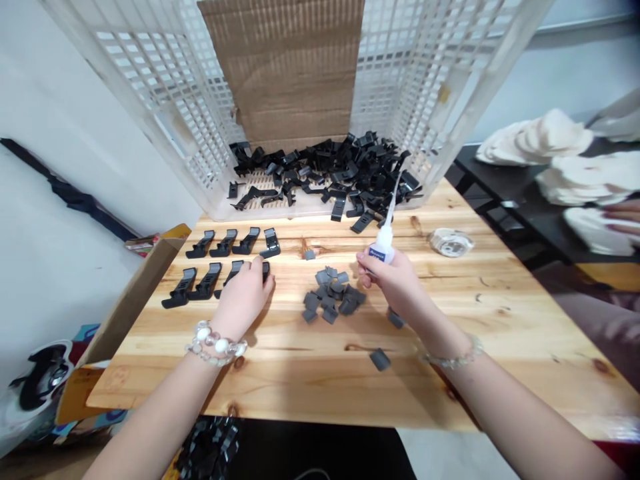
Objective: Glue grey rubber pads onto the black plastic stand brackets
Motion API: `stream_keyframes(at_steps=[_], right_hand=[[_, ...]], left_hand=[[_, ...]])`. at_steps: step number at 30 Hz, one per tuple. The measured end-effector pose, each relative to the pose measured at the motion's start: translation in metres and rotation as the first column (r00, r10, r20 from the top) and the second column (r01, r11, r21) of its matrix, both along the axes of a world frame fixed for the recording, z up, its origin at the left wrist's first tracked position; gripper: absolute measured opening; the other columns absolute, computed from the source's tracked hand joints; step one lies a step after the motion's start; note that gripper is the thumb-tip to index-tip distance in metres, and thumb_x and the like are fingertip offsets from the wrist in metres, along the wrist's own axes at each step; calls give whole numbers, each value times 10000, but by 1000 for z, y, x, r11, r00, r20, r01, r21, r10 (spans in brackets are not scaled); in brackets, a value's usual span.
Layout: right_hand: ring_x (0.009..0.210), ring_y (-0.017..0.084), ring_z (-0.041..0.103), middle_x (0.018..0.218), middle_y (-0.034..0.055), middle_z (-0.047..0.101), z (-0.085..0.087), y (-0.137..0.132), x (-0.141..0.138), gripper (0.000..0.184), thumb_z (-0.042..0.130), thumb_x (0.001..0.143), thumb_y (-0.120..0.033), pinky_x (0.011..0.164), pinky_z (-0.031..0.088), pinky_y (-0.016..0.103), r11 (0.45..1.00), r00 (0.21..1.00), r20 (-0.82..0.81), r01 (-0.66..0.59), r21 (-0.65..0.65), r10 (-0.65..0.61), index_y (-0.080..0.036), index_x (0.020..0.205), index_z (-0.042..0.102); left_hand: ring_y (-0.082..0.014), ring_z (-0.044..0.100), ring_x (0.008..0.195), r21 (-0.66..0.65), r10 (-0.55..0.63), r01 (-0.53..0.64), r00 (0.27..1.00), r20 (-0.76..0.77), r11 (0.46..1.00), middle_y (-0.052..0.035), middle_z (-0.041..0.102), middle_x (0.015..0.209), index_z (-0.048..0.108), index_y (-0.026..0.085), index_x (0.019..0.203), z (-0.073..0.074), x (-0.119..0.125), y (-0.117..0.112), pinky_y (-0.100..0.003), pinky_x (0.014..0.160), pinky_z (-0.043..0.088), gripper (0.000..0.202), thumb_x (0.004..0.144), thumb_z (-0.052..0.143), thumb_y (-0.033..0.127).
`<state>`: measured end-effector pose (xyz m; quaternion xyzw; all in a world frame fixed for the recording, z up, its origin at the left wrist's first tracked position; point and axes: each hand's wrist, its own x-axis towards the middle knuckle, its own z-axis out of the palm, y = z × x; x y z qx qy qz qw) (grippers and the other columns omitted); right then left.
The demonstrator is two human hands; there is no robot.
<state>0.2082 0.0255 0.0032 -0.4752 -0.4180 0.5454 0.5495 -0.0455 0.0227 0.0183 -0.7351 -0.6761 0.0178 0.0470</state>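
Observation:
My left hand [243, 293] rests palm down on the wooden table [500, 313], fingers closed over a black plastic clip [265, 268] at the right end of the lower row. Two rows of black clips [233, 243] lie lined up to its left. My right hand [395, 280] grips a small white glue bottle [384, 245] with its long nozzle pointing up and away. A heap of small grey pads [333, 297] lies between my hands. Loose grey pads [380, 359] lie nearer me.
A white lattice crate [170, 127] lies on its side at the table's far end, lined with cardboard and holding a pile of black clips [340, 173]. A tape roll [451, 242] sits at right. A cardboard box [135, 293] stands at left. Another person's hand [625, 215] and white cloths are at far right.

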Motion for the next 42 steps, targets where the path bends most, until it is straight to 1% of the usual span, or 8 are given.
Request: stream_keyframes(at_steps=[8, 11, 16, 21, 24, 28, 36, 42], right_hand=[[423, 72, 454, 546, -31, 539, 4, 5, 7, 250, 742, 692, -293, 402, 359, 210, 995, 992, -82, 96, 8, -95, -169, 690, 525], [441, 67, 450, 535, -30, 537, 4, 10, 14, 225, 727, 695, -283, 403, 344, 192, 984, 980, -109, 174, 37, -169, -170, 685, 532], [437, 59, 406, 495, -41, 490, -3, 18, 20, 236, 713, 690, -281, 396, 300, 184, 975, 971, -115, 216, 59, -209, -178, 649, 505], [411, 60, 373, 477, -50, 455, -9, 22, 22, 271, 683, 707, -305, 379, 271, 193, 980, 980, -59, 193, 54, -190, -197, 635, 445], [411, 66, 371, 480, -59, 438, -13, 23, 22, 265, 658, 712, -322, 385, 272, 198, 988, 989, -7, 146, 54, -146, -205, 654, 428], [426, 70, 371, 511, -66, 451, -22, 24, 18, 264, 667, 680, -319, 413, 294, 206, 996, 993, 91, 73, 48, -77, -210, 684, 426], [716, 172, 583, 767, 19, 647, -40, 23, -3, 188, 659, 621, -127, 676, 455, 292, 998, 916, 401, -46, 42, 25, -185, 787, 592], [737, 203, 592, 744, 14, 648, -39, 22, -8, 132, 657, 674, -133, 729, 451, 325, 995, 806, 590, -93, 46, 48, -202, 761, 586]], left_hand=[[-317, 619, 956, 161, -111, 127, 988, -104, 979, -154, 620, 1025, 562, 103, 1114, 0, 17, 3, -342, 665, 480, 337, 956, 379, 338], [-312, 588, 1015, 167, -220, 214, 975, 15, 962, -154, 620, 1055, 581, 118, 1086, 3, 38, 16, -360, 752, 483, 313, 956, 398, 336], [-262, 598, 1028, 146, -343, 320, 924, 172, 936, -130, 638, 1091, 565, 132, 1123, 1, 97, 71, -344, 867, 465, 263, 954, 439, 289], [-275, 581, 1095, 194, -287, 240, 917, 276, 951, -187, 617, 1129, 531, 54, 1175, -13, 149, 134, -378, 924, 465, 317, 937, 518, 264], [-251, 588, 1093, 202, -255, 196, 910, 327, 960, -137, 602, 1189, 555, 101, 1199, -18, 163, 155, -437, 932, 489, 336, 933, 563, 307], [-231, 610, 1051, 169, -239, 185, 887, 395, 968, -104, 591, 1223, 565, 154, 1227, -19, 156, 159, -442, 884, 529, 357, 924, 590, 340], [-201, 633, 954, 41, -226, 241, 822, 523, 970, -85, 637, 1086, 569, 136, 1190, -21, 99, 138, -411, 855, 533, 309, 939, 564, 316], [-213, 624, 1003, -18, -178, 238, 773, 609, 971, -93, 616, 1170, 587, 149, 1182, -36, 113, 146, -425, 860, 538, 324, 928, 582, 350]])
